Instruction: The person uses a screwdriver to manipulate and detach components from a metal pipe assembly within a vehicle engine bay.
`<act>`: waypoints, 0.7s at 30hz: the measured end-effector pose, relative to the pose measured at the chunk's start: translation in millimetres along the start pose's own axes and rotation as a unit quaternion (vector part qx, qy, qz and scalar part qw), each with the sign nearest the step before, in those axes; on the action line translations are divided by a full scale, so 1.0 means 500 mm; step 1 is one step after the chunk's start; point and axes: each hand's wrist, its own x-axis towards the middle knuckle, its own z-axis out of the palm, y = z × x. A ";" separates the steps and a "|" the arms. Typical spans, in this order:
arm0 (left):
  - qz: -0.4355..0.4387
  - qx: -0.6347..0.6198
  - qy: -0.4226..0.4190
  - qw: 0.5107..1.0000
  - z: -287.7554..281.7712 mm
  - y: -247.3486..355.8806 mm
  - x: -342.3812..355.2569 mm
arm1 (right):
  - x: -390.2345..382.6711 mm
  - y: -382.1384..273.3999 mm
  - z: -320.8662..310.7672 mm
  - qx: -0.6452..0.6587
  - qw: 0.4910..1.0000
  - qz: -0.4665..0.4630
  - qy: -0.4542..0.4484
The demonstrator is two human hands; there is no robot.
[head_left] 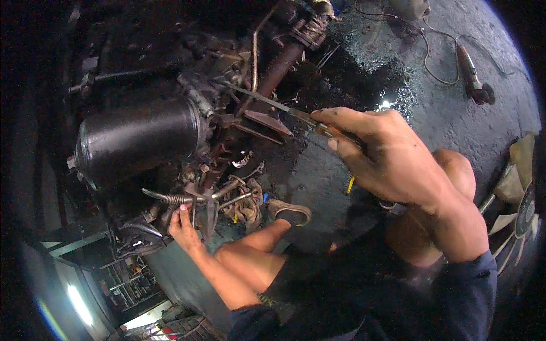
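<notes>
My right hand (392, 150) is closed round the orange handle of a long, thin metal-bladed tool (276, 104). Its blade points up and left, its far end lost among dark metal parts beside a large black cylinder (139, 136). Lower left, my left hand (186, 232) pinches a thin metal rod with a coil spring (175, 199) on it, below the cylinder. A flat metal bracket (267, 124) lies under the tool's blade, and a rusty brown pipe (280, 68) runs up behind it.
Wet, oily floor (392, 74) spreads beyond the machinery. A brownish rag (245, 209) sits near the rod. A corded hand tool (471, 65) lies far right, and a bladed fan (524, 213) stands at the right edge. My sandalled foot (289, 213) is near the rag.
</notes>
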 end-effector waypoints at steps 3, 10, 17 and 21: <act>-0.023 -0.008 0.015 1.000 0.001 0.007 -0.006 | -0.007 0.001 -0.012 -0.030 0.999 -0.014 -0.006; -0.024 -0.023 -0.018 0.999 -0.002 -0.013 0.009 | 0.041 0.009 0.015 -0.044 0.999 -0.010 -0.024; -0.032 -0.016 -0.008 0.999 0.000 0.003 0.012 | 0.033 0.012 0.000 -0.031 0.999 -0.023 -0.031; -0.025 -0.043 -0.003 0.999 -0.004 -0.008 0.011 | 0.056 0.000 -0.009 -0.051 0.997 0.033 -0.046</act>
